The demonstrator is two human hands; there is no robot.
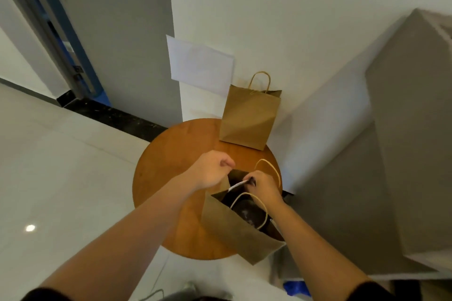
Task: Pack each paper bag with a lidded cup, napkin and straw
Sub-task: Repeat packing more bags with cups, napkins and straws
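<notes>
An open brown paper bag [234,232] stands on the near right of a round wooden table [176,161]. A dark lidded cup [247,210] shows inside it. My left hand [210,168] pinches the bag's far rim. My right hand [263,187] pinches a white wrapped straw [236,186] over the bag's mouth, its tip pointing down into the bag. A second brown paper bag [249,117] with twine handles stands upright at the table's far edge, against the wall. No napkin is visible.
A white sheet of paper [200,66] hangs on the wall behind the table. A large grey block [403,154] rises close on the right. Pale floor lies to the left, with a doorway [61,51] at the far left.
</notes>
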